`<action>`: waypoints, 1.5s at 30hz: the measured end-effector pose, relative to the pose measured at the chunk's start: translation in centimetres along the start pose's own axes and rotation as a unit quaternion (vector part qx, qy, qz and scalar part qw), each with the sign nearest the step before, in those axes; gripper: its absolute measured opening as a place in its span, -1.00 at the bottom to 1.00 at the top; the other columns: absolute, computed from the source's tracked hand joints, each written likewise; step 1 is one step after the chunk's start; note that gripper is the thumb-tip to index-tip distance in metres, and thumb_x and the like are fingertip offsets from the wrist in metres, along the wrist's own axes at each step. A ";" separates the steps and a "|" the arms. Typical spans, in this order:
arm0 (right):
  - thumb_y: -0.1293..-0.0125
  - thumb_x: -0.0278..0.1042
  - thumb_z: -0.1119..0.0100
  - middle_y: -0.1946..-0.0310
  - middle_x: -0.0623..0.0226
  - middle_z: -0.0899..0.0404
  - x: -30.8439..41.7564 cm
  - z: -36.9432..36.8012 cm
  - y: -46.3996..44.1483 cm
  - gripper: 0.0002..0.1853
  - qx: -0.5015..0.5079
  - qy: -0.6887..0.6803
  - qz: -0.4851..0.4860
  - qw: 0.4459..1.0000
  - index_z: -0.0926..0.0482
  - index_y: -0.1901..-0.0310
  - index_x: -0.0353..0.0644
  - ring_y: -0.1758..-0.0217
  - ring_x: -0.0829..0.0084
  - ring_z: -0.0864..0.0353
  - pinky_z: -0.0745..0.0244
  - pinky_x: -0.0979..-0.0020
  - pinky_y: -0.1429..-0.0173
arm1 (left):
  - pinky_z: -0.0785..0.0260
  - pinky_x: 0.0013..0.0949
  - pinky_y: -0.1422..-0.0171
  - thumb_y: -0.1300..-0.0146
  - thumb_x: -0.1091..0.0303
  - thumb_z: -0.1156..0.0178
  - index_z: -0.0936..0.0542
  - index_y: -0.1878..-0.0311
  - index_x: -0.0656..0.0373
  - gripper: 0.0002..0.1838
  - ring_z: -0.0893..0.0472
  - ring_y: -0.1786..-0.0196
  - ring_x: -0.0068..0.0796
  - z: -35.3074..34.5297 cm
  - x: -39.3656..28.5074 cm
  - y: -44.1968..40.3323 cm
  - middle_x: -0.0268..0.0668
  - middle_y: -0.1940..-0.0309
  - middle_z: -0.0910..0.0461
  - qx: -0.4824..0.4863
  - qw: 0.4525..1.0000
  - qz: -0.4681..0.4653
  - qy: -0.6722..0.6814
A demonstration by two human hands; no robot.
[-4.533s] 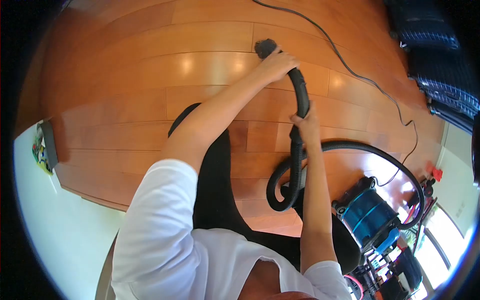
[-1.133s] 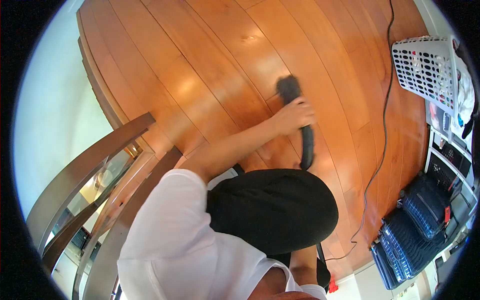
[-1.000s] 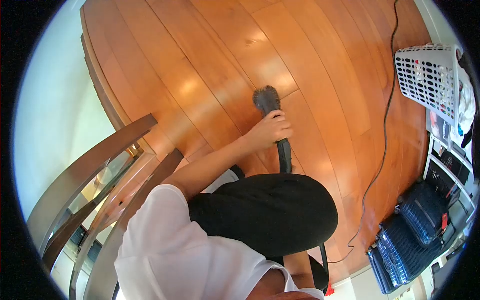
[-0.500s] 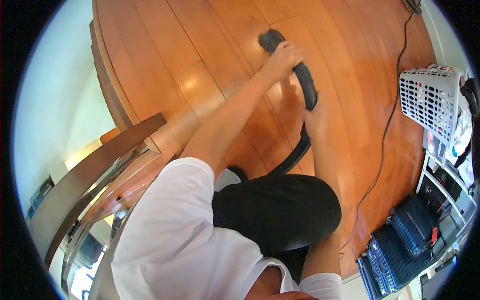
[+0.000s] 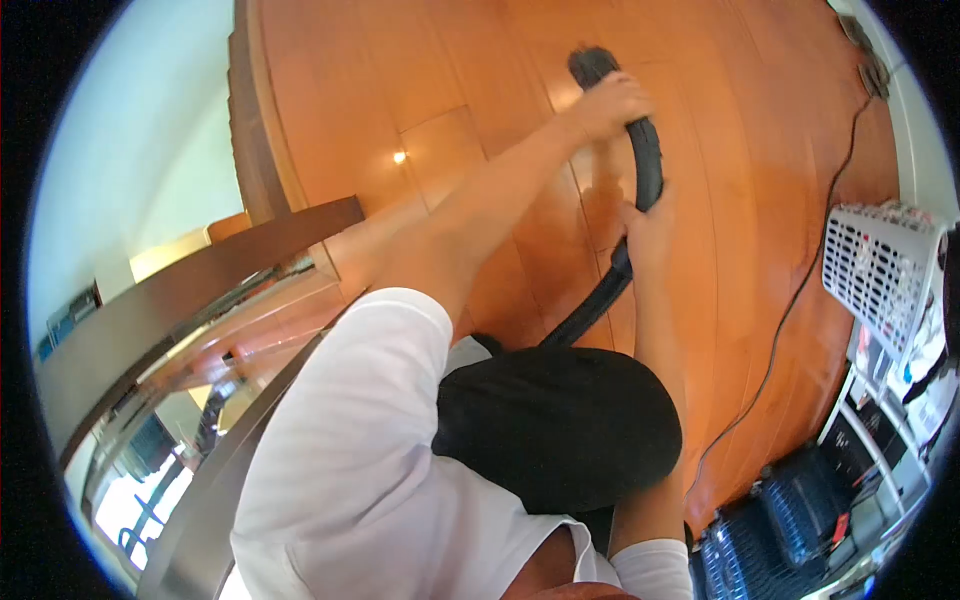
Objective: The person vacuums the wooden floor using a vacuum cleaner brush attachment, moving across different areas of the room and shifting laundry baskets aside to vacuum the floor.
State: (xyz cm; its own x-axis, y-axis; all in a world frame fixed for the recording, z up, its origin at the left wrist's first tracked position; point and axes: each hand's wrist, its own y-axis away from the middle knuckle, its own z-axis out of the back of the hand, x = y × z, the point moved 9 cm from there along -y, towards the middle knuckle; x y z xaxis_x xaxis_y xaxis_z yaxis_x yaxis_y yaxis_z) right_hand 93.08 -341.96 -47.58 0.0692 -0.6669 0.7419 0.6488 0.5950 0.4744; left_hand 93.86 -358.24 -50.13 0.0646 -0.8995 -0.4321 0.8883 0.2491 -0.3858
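A black, curved vacuum cleaner hose (image 5: pixel 648 165) arcs above the wooden floor, its dark, brush-like tip (image 5: pixel 593 66) pointing away from me. My left hand (image 5: pixel 613 103) is wrapped around it just behind that tip. Lower down, my right hand (image 5: pixel 650 228) grips the same hose near a joint. From there its ribbed lower part (image 5: pixel 590 312) runs back and disappears behind my black-clad knee (image 5: pixel 560 425). Part of the fingers of both hands is hidden by the hose.
A thin black cord (image 5: pixel 775 345) trails along the floor at right. Beyond it are a white perforated basket (image 5: pixel 872 262), a white rack (image 5: pixel 868 450) and dark, shiny folded items (image 5: pixel 800 505). A brown wooden edge (image 5: pixel 215 270) with glass borders my left side.
The whole view has shifted, so floor, basket and cord appear farther right. Both hands keep their hold on the hose, which appears slightly right and more upright.
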 end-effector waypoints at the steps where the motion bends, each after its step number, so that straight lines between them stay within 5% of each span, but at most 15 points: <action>1: -0.10 -0.56 -0.24 0.55 0.35 -0.38 -0.2 0.1 0.7 -0.60 0.009 -0.015 0.018 1.000 -0.37 0.01 -0.33 0.57 0.40 -0.44 -0.42 0.39 0.46 | -0.20 -0.10 -0.29 0.06 0.56 -0.24 -0.57 0.31 0.04 -0.78 -0.53 0.00 -0.28 0.4 -0.8 0.7 -0.39 0.31 -0.56 -0.017 1.000 -0.001 0.021; 3: -0.10 -0.57 -0.27 0.37 0.18 -0.52 -4.9 0.9 2.3 -0.44 -0.013 0.094 0.112 0.989 -0.33 -0.17 -0.27 0.33 0.12 -0.59 -0.53 0.20 0.15 | -0.21 -0.10 -0.28 0.07 0.55 -0.24 -0.57 0.30 0.04 -0.77 -0.54 0.02 -0.28 0.8 -4.3 3.7 -0.38 0.33 -0.54 -0.044 0.998 0.010 0.053; 7: -0.04 -0.49 -0.33 0.30 -0.01 -0.58 -8.2 2.3 10.9 -0.40 0.028 0.193 -0.119 0.974 -0.34 -0.15 -0.24 0.19 0.08 -0.65 -0.50 0.22 0.10 | -0.21 -0.07 -0.30 0.06 0.54 -0.25 -0.57 0.31 0.02 -0.78 -0.53 0.00 -0.32 -0.7 -10.5 9.2 -0.42 0.31 -0.54 -0.010 0.992 0.058 0.110; 13: -0.08 -0.44 -0.33 0.41 0.03 -0.56 -4.8 -0.4 6.1 -0.46 0.015 0.142 0.009 0.990 -0.36 -0.12 -0.22 0.36 0.12 -0.64 -0.51 0.19 0.24 | -0.21 -0.09 -0.32 0.07 0.54 -0.29 -0.59 0.26 0.01 -0.73 -0.53 -0.03 -0.30 1.4 -5.5 8.3 -0.41 0.28 -0.57 -0.062 0.996 0.055 0.043; 15: -0.11 -0.57 -0.19 0.55 0.32 -0.34 0.3 -2.9 3.5 -0.65 0.055 0.007 0.032 0.998 -0.32 0.08 -0.32 0.62 0.47 -0.38 -0.29 0.44 0.54 | -0.20 -0.10 -0.32 0.07 0.54 -0.30 -0.58 0.26 0.02 -0.73 -0.53 -0.04 -0.29 3.3 -1.1 6.4 -0.41 0.28 -0.56 -0.063 0.995 0.074 0.025; 19: -0.12 -0.56 -0.22 0.51 0.25 -0.41 0.1 -3.2 1.6 -0.60 0.060 0.054 0.053 0.995 -0.34 0.00 -0.33 0.58 0.39 -0.44 -0.35 0.36 0.48 | -0.18 -0.08 -0.32 0.08 0.53 -0.30 -0.55 0.30 0.03 -0.75 -0.51 -0.05 -0.28 3.5 0.6 6.1 -0.40 0.27 -0.55 -0.081 0.993 0.083 0.006; 21: -0.12 -0.49 -0.33 0.45 0.15 -0.52 -2.8 -1.8 4.1 -0.50 0.051 0.112 0.034 0.992 -0.34 -0.08 -0.33 0.44 0.14 -0.58 -0.48 0.17 0.30 | -0.19 -0.06 -0.31 0.10 0.53 -0.30 -0.53 0.33 0.04 -0.76 -0.50 -0.05 -0.27 2.4 -2.8 8.0 -0.39 0.26 -0.53 -0.065 0.993 0.096 -0.002; 23: -0.13 -0.45 -0.32 0.41 0.07 -0.52 -8.4 -0.4 7.5 -0.49 0.013 0.134 0.085 0.987 -0.34 -0.10 -0.27 0.41 0.14 -0.60 -0.49 0.16 0.27 | -0.20 -0.05 -0.31 0.05 0.50 -0.26 -0.53 0.35 0.02 -0.82 -0.51 -0.03 -0.31 1.0 -7.9 11.0 -0.39 0.21 -0.55 -0.149 0.987 0.062 0.007; 28: -0.10 -0.43 -0.33 0.47 0.17 -0.48 -12.8 0.2 10.1 -0.43 0.022 0.209 0.117 0.971 -0.31 -0.14 -0.29 0.52 0.29 -0.51 -0.46 0.29 0.36 | -0.21 -0.05 -0.35 -0.02 0.46 -0.21 -0.54 0.35 0.03 -0.89 -0.53 0.01 -0.38 -0.1 -14.0 13.9 -0.44 0.28 -0.55 -0.057 0.989 0.083 0.112; 31: -0.15 -0.42 -0.30 0.46 0.12 -0.50 -8.6 -1.5 10.0 -0.48 0.043 0.215 0.054 0.974 -0.31 -0.12 -0.26 0.45 0.18 -0.58 -0.48 0.18 0.29 | -0.19 -0.04 -0.34 -0.03 0.44 -0.23 -0.53 0.32 0.01 -0.86 -0.54 0.02 -0.37 1.7 -9.8 13.2 -0.40 0.33 -0.51 -0.140 0.990 0.031 0.002; 35: -0.21 -0.54 -0.19 0.53 0.26 -0.44 -2.1 -7.1 2.4 -0.61 0.105 0.025 0.076 0.991 -0.32 -0.05 -0.22 0.61 0.44 -0.46 -0.37 0.36 0.54 | -0.14 -0.01 -0.40 0.06 0.57 -0.28 -0.57 0.24 0.02 -0.72 -0.53 -0.05 -0.26 5.3 0.5 11.2 -0.38 0.24 -0.57 -0.123 0.986 0.103 -0.042; 38: -0.21 -0.58 -0.19 0.55 0.31 -0.40 0.9 -7.1 2.4 -0.61 0.132 0.080 0.072 0.985 -0.32 -0.06 -0.21 0.63 0.47 -0.43 -0.34 0.39 0.58 | -0.12 0.01 -0.41 0.06 0.58 -0.26 -0.57 0.23 0.04 -0.72 -0.52 -0.05 -0.26 5.9 2.1 11.2 -0.35 0.25 -0.56 -0.096 0.981 0.166 -0.013; 39: -0.22 -0.59 -0.17 0.55 0.34 -0.40 -2.7 -7.6 1.7 -0.63 0.165 -0.045 0.055 0.984 -0.33 -0.03 -0.21 0.63 0.47 -0.43 -0.32 0.38 0.58 | -0.13 0.00 -0.41 0.05 0.58 -0.25 -0.56 0.25 0.05 -0.73 -0.53 -0.04 -0.27 6.0 0.9 11.7 -0.35 0.28 -0.55 -0.104 0.980 0.168 -0.032; 43: -0.17 -0.40 -0.31 0.44 0.12 -0.61 -9.0 -3.7 7.9 -0.53 0.109 0.263 0.095 0.954 -0.35 -0.09 -0.17 0.43 0.18 -0.66 -0.48 0.18 0.35 | -0.13 0.03 -0.42 0.01 0.50 -0.26 -0.56 0.27 0.07 -0.81 -0.53 -0.02 -0.35 4.4 -8.0 16.7 -0.36 0.32 -0.51 -0.135 0.975 0.178 0.015; 45: -0.12 -0.31 -0.38 0.38 0.02 -0.63 -13.4 -2.7 11.3 -0.48 0.126 0.270 -0.055 0.953 -0.36 -0.08 -0.17 0.33 0.07 -0.69 -0.52 0.10 0.22 | -0.11 0.04 -0.43 -0.02 0.43 -0.27 -0.56 0.26 0.06 -0.82 -0.52 -0.03 -0.37 3.6 -9.7 17.6 -0.38 0.31 -0.51 -0.116 0.976 0.180 0.035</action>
State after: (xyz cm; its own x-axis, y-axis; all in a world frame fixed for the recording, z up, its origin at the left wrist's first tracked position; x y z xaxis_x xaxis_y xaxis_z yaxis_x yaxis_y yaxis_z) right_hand 101.50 -327.54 -53.40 0.4350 -0.8246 0.3616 0.4759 0.5515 0.6851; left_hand 110.50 -346.41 -49.84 0.3149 -0.7136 -0.6259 0.6868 0.6264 -0.3687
